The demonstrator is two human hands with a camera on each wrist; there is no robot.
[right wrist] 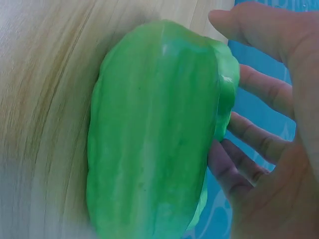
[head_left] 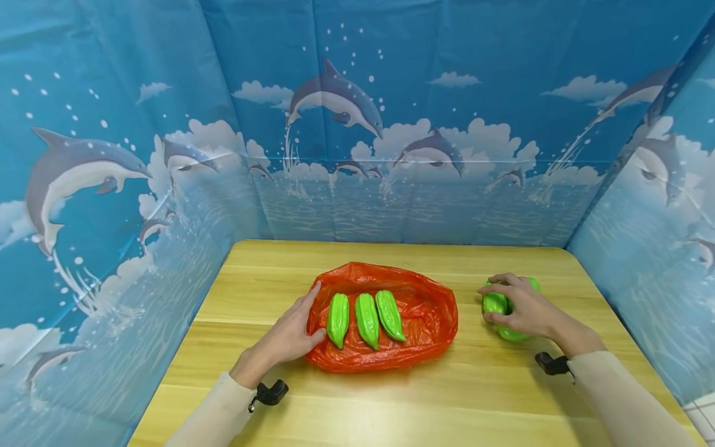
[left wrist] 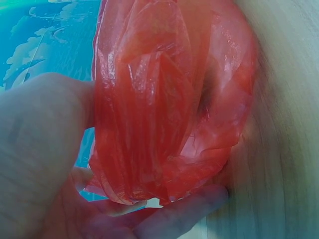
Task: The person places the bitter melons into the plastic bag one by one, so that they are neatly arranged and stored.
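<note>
On the table an opened red plastic bag [head_left: 421, 347] holds green ribbed pods, like model bitter melons: a left one [head_left: 337, 320], a middle one [head_left: 366, 320] and a right one [head_left: 390, 315]. My left hand [head_left: 287, 332] rests around the bag's left end, thumb and fingers spread; in the left wrist view crumpled red plastic [left wrist: 149, 109] lies between them. At the right, my right hand [head_left: 522, 307] reaches over a glossy green piece [head_left: 494, 303] on a larger green thing [right wrist: 154, 134]. Its fingertips touch the green side; the thumb stands apart. Their exact kind is partly hidden.
The light wooden table [head_left: 363, 413] spans the area, with bare wood between the bag and the right-hand green pile. Behind and beside it hangs a blue curtain [head_left: 391, 205] printed with dolphins. Black wrist cameras sit under both wrists.
</note>
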